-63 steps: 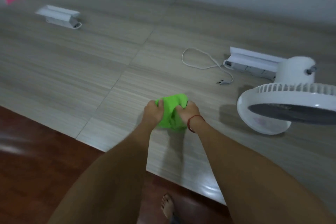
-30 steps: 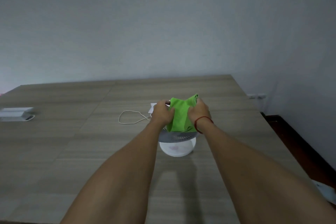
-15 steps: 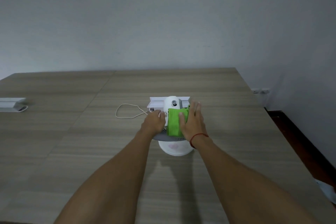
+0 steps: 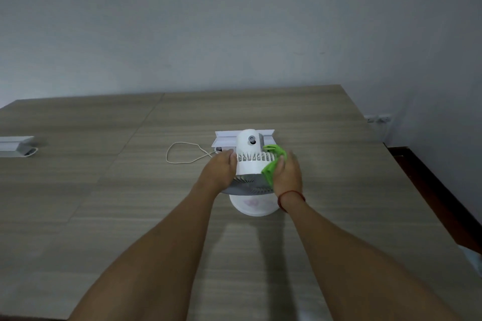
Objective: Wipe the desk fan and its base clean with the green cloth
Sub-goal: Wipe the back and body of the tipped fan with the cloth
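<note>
The desk fan (image 4: 251, 164) is white smooth plastic, with a ribbed round grille and a round base (image 4: 254, 207), and it stands on the wood-grain table (image 4: 104, 190). The right hand (image 4: 288, 174) is flat with straight fingers and presses the soft green cloth (image 4: 271, 168) on the fan's right side. The left hand (image 4: 221, 169) lies against the fan's left side; whether its fingers curl round the rim cannot be told. A thin white cord (image 4: 180, 154) makes a loop left of the fan.
</note>
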